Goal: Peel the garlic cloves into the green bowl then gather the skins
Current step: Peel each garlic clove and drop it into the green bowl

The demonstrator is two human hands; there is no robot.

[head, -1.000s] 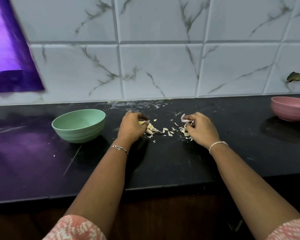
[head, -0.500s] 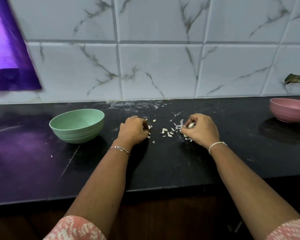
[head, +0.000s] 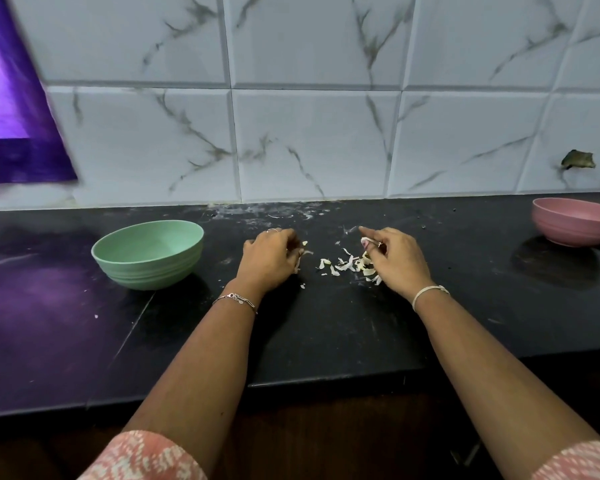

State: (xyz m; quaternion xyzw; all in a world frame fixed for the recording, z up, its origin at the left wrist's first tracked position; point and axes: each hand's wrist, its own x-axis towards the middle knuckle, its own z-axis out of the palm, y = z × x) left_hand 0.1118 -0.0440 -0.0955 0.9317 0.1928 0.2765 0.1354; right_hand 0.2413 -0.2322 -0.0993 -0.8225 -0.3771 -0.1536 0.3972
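Both hands curl over the garlic skins (head: 352, 265) on the table (head: 326, 323): left hand (head: 269, 261) hides its fingertips, can't tell its grip; right hand (head: 395, 259) pinches a skin scrap.

1. We've got a mint green bowl (head: 148, 252) on the left, plain with no print.
2. Far right there's a dusty pink bowl (head: 574, 225).
3. The countertop (head: 326, 327) is black, with a purple sheen on its left part.
4. The wall tiles (head: 312, 143) are white with grey marble veining.
5. The garlic skins (head: 352, 265) look off-white to pale yellow.
6. Our sleeves (head: 142, 457) are salmon pink with white speckles.
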